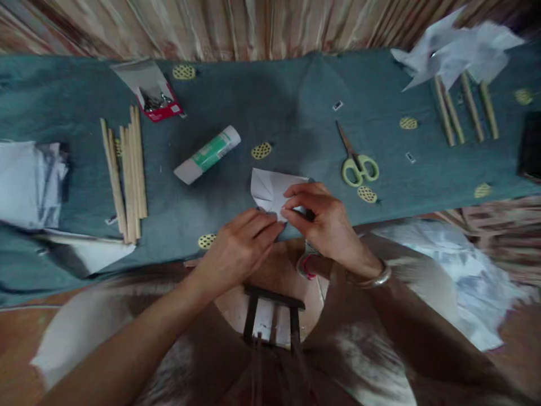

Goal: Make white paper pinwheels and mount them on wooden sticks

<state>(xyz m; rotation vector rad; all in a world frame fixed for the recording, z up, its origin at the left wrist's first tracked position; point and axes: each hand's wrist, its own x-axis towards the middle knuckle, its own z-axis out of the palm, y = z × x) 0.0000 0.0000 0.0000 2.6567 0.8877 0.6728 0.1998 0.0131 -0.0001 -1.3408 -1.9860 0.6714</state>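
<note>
A folded piece of white paper point(270, 189) lies near the front edge of the table covered in teal cloth point(270, 101). My left hand point(240, 242) has its fingers stretched flat, the tips pressing the paper's near edge. My right hand point(323, 217) is curled, its fingertips pinching the paper at the same spot. A metal bangle sits on my right wrist.
A glue stick point(207, 154) lies left of the paper, green scissors point(357, 160) to the right. Wooden sticks point(127, 172) lie at left, a red packet point(154, 93) behind them. Paper pinwheels on sticks point(460, 73) rest at back right. White sheets point(31, 180) sit far left.
</note>
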